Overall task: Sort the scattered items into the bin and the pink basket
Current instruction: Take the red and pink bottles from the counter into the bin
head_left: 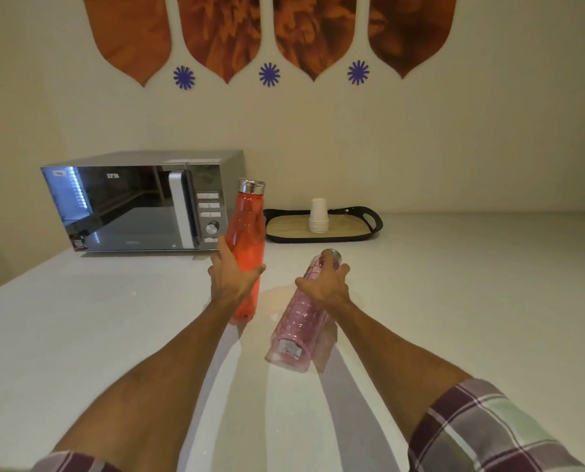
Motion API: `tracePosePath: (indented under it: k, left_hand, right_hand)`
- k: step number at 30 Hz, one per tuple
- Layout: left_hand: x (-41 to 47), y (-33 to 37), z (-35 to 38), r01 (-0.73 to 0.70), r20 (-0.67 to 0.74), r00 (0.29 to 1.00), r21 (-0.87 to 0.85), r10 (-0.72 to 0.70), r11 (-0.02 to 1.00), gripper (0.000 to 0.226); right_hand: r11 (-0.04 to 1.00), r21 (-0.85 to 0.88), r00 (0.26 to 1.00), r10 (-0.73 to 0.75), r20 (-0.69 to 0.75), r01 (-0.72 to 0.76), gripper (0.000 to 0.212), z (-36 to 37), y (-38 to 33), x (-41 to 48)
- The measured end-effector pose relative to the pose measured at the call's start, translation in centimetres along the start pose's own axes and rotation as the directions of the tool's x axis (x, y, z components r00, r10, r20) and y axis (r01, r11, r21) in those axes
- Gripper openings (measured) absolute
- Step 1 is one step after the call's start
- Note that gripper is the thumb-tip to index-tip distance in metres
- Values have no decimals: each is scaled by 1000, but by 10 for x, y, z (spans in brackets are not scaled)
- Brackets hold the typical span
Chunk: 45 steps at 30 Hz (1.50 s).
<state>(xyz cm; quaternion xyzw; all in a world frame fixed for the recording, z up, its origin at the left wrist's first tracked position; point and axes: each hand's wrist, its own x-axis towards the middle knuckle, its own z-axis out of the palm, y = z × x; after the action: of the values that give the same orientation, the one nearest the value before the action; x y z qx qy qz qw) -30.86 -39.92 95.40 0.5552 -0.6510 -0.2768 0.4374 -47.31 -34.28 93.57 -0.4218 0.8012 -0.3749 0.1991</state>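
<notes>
**Two bottles held over the table**

The red bottle [247, 247] is in the left hand [231, 279]. It stands almost upright, with its silver cap on top, and its bottom end is above the table [80, 335]. The fingers [255, 271] of this hand are wrapped around the lower half of the bottle. The pink bottle [301, 318] is in the right hand [328, 287]. It is tilted, with its cap pointing away from the person and its base toward the camera. The right fingers [340, 270] are closed around its upper part, near the neck. Both bottles are near each other over the middle of the table. Behind them, a microwave [137, 202] stands on the left, and a black tray [321, 226] with a stack of white paper cups [318, 216] lies beside it. Checked sleeves [488, 430] show at the bottom edge.
</notes>
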Motion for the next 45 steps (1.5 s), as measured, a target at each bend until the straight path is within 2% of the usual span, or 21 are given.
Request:
tracePosePath:
  k: [5, 11, 19, 27, 35, 39, 45]
  left_hand:
    - [-34, 0, -47, -48, 53, 997, -10, 48, 999, 101]
    - [-88, -10, -111, -69, 135, 988, 1, 68, 998, 93]
    - [-173, -50, -168, -3, 191, 982, 6, 2, 1000, 85]
    - [-263, -90, -227, 94, 126, 987, 49, -99, 994, 85]
    - [-373, -130, -276, 224, 2, 975, 44, -224, 974, 74]
    - [-445, -155, -308, 338, -77, 940, 55, -333, 940, 77]
    - [-547, -194, -356, 525, -190, 837, 13, -514, 851, 75]
  right_hand:
    - [991, 45, 992, -121, -33, 123, 87, -3, -25, -52]
    - [981, 50, 981, -183, -71, 187, 81, 5, -46, -139]
    - [960, -3, 958, -280, -57, 280, 82, 26, -49, -247]
    - [930, 32, 930, -366, 43, 365, 84, 53, -40, -333]
    - [898, 94, 868, -440, 229, 430, 89, 84, -15, -430]
    - [868, 142, 804, -494, 332, 475, 90, 105, 5, -488]
    - [853, 167, 727, -511, 460, 494, 88, 143, 27, -581]
